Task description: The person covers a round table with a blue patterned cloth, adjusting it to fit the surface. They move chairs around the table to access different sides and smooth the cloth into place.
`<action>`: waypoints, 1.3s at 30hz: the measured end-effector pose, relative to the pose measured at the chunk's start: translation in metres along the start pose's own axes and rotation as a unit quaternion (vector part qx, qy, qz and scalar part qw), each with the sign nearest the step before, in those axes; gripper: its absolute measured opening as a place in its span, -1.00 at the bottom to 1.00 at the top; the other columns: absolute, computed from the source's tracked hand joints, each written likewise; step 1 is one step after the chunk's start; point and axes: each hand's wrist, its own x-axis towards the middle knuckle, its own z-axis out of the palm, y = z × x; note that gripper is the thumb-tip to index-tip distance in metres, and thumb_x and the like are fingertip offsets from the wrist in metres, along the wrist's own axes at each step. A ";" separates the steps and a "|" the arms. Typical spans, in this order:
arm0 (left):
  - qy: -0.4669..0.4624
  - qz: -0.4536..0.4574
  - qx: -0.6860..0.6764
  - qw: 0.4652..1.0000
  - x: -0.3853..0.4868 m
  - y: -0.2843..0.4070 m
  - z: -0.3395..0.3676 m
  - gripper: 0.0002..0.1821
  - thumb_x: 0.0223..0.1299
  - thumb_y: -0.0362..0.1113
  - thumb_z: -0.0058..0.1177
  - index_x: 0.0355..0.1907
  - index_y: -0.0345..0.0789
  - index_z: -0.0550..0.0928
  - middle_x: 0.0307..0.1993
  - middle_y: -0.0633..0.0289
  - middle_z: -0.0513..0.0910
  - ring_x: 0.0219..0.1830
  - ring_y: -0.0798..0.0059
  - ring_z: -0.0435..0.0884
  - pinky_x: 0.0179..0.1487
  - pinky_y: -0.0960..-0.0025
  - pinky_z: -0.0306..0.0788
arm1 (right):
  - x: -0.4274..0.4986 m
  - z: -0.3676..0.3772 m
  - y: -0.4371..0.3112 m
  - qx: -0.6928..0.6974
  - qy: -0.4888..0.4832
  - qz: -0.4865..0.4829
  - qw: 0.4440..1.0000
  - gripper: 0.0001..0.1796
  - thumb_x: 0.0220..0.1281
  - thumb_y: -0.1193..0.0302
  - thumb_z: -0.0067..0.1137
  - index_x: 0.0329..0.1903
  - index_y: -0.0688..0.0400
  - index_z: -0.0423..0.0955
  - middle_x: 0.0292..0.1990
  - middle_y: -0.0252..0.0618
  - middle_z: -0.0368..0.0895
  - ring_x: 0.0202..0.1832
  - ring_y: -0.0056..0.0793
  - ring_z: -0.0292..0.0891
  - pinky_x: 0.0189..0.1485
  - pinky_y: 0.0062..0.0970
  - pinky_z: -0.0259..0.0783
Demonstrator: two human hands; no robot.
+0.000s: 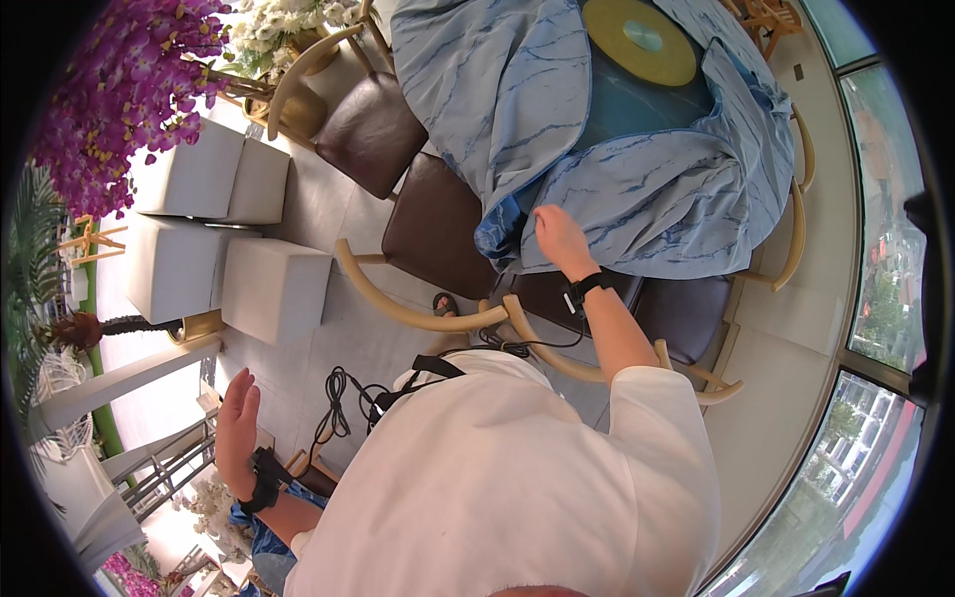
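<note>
My right hand (561,235) is over a light-blue marbled tablecloth (649,198) with darker blue veins. Its fingers are curled at the near edge of a fold and appear to grip the cloth; the fingertips are hidden. The cloth lies bunched and folded back on a round table, baring part of its dark blue-green top (634,112). On that top sits a round yellow turntable (640,41) with a pale centre disc. Away to the left, my left hand (237,429) is raised with fingers extended, holding nothing. Both wrists wear black straps.
Chairs with brown seats (440,227) and curved wooden backs (418,317) ring the table, close before me. White box-shaped blocks (272,287) stand on the left. Purple artificial flowers (134,97) hang at upper left. Black cables (336,403) dangle at my waist. Windows (884,239) line the right.
</note>
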 end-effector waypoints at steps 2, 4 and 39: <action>-0.006 0.021 0.006 1.000 0.005 0.002 -0.004 -0.48 0.58 -0.19 -0.03 0.47 -0.33 0.39 0.36 0.00 0.53 0.41 0.30 0.48 0.43 0.33 0.32 | 0.032 -0.027 0.053 -0.158 0.091 -0.023 0.983 -0.48 0.30 0.56 0.05 0.34 0.13 0.39 0.40 -0.06 0.36 0.24 0.11 0.44 0.15 -0.08 0.52; -0.005 0.028 0.009 1.000 0.004 0.005 -0.005 -0.48 0.57 -0.19 -0.02 0.47 -0.33 0.39 0.36 -0.01 0.53 0.41 0.29 0.48 0.42 0.34 0.32 | 0.060 -0.054 0.070 -0.215 0.038 0.044 0.975 -0.25 0.25 0.61 0.05 0.52 0.04 0.19 0.55 -0.07 0.11 0.22 0.16 0.47 0.18 -0.06 0.52; -0.046 0.106 0.048 0.992 0.031 0.126 0.017 -0.51 0.58 -0.25 -0.02 0.44 -0.38 0.41 0.33 0.05 0.55 0.38 0.37 0.48 0.43 0.38 0.29 | -0.073 -0.187 0.183 -0.134 0.124 0.312 0.932 -0.18 0.25 0.30 0.26 0.53 0.08 0.13 0.52 0.14 0.10 0.21 0.29 0.46 0.11 0.01 0.56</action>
